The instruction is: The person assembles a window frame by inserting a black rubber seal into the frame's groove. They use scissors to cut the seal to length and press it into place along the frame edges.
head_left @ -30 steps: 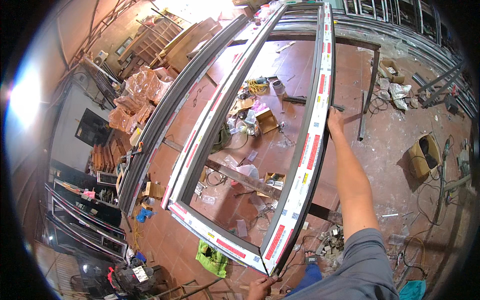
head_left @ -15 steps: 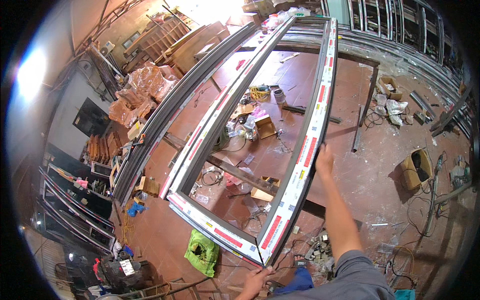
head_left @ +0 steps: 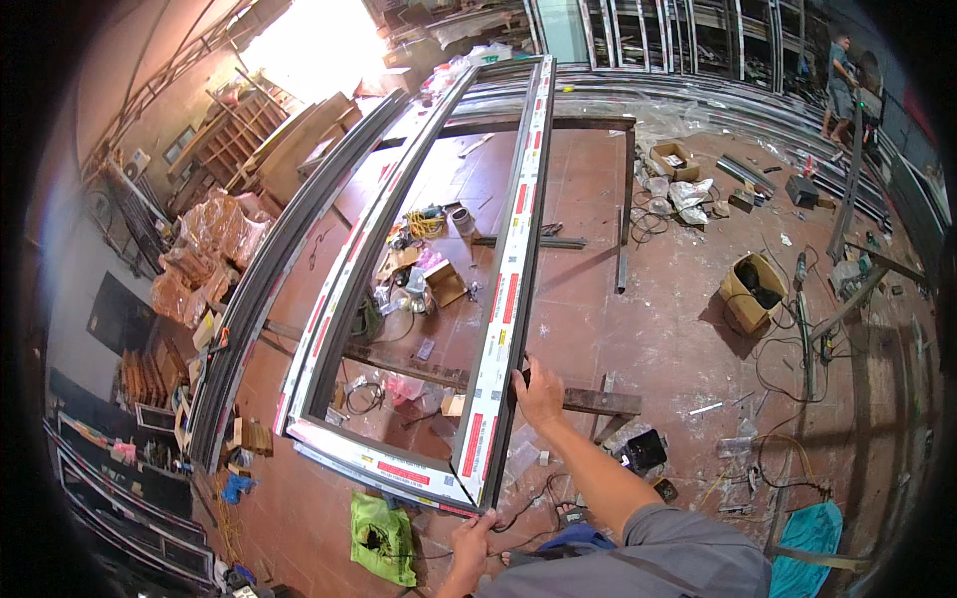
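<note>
A long rectangular metal frame [head_left: 507,289], covered in white film with red printed patches, lies across dark trestle supports. Its near right corner shows a diagonal joint with a thin dark gap. My left hand [head_left: 472,543] has its fingers closed at that corner, from the near side. Farther up the right-hand side, my right hand [head_left: 539,394] grips the frame's outer edge, with some fingertips hidden against it. Left of this frame rests a bundle of dark profiles [head_left: 289,234].
Trestle beams [head_left: 603,402] jut out beneath the frame. On the tiled floor are a green bag [head_left: 381,543], an open cardboard box [head_left: 750,299], cables and scraps. A teal bag [head_left: 809,548] is at lower right. Another person [head_left: 839,85] stands far right, near stacked profiles.
The view has swung right, bringing the other person into sight. My right hand has slid along the frame's side toward the near corner. My left hand stays at the corner.
</note>
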Demonstrator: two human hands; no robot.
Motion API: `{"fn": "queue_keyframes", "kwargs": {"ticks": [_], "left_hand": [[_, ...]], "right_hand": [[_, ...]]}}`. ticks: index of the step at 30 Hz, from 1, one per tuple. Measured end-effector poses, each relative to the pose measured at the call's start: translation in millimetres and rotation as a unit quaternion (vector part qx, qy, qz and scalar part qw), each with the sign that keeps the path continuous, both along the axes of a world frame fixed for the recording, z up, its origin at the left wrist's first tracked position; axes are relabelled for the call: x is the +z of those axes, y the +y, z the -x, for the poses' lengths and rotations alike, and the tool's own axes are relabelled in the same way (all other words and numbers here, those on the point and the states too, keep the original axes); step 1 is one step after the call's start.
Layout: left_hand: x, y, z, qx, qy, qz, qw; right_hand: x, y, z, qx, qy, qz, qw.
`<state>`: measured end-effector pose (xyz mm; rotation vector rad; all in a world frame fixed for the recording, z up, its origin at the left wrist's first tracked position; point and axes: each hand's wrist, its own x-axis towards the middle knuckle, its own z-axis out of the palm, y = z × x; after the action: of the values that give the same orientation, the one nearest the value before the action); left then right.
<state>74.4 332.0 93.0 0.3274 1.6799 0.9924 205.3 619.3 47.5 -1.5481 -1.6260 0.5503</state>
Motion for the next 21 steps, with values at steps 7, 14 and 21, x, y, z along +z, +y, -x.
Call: {"fn": "queue_keyframes", "kwargs": {"ticks": [7,14,21], "left_hand": [[-3.6,-1.1,-2.9,-0.009,0.026,0.001,1.000],[-2.2,-2.2,-7.1,0.015,0.026,-0.001,1.000],[8.2,1.5,-15.4,0.034,0.038,-0.003,0.999]], "right_hand": [[-8.1,2.8,-3.4,-0.009,0.057,-0.002,0.998],[-8.4,3.0,-2.6,0.005,-0.021,-0.017,1.000],[-7.7,2.8,-3.5,0.019,0.001,-0.027,0.999]]}}
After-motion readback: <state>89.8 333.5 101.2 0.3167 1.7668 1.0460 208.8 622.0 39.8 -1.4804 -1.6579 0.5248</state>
